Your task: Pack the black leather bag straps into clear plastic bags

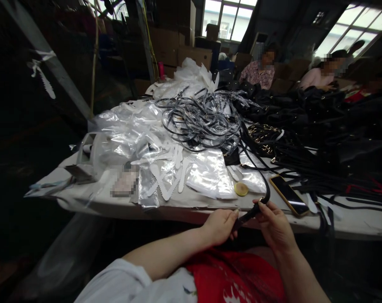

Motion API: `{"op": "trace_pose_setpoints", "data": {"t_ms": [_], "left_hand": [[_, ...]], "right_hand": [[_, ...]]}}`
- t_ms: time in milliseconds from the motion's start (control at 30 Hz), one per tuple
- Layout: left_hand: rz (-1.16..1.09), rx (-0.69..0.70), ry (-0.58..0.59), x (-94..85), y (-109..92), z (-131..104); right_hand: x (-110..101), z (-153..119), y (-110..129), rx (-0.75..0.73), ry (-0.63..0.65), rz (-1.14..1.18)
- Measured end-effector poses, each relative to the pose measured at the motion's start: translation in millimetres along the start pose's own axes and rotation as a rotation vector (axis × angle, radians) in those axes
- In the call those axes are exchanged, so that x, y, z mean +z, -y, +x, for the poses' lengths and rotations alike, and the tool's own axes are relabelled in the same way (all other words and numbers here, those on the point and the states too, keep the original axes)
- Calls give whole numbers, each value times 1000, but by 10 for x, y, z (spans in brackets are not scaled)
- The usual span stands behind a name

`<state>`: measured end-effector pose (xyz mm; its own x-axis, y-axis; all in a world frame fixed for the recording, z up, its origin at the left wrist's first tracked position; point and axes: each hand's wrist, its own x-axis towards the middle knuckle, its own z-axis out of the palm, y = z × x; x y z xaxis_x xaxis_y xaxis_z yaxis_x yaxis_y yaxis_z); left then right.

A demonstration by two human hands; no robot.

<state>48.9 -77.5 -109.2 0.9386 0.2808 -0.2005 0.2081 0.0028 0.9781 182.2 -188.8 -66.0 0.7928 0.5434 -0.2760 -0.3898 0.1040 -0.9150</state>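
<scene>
A black strap (249, 215) with a small metal buckle runs between my two hands at the table's front edge. My left hand (220, 227) is closed around its lower end. With thumb and fingers, my right hand (274, 223) pinches the strap near the buckle. From there the strap curves up over the table edge toward the pile of black straps with gold hardware (263, 139). A round yellow tape roll (241, 189) lies just beyond my hands. To the right of it rests a phone in a yellow case (288, 195).
Clear plastic bags (209, 174) and white serrated strips (165, 185) lie on the pale table (121, 206). Behind them are plastic-wrapped black straps (203, 122). Black goods (329, 113) cover the right side. Two people (257, 73) sit across the table; a metal post (52, 63) leans at left.
</scene>
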Motion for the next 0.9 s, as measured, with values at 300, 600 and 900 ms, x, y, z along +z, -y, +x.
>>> {"op": "trace_pose_setpoints", "data": {"t_ms": [300,600,900], "left_hand": [[-324,56,9,23,-75,21],[-125,61,190,39,-74,-35],[-175,90,87,26,-126,-23]], "right_hand": [[52,-97,-41,144,140,-6],[-62,26,48,63,54,-7],[2,-28,-8,24,85,-31]]}}
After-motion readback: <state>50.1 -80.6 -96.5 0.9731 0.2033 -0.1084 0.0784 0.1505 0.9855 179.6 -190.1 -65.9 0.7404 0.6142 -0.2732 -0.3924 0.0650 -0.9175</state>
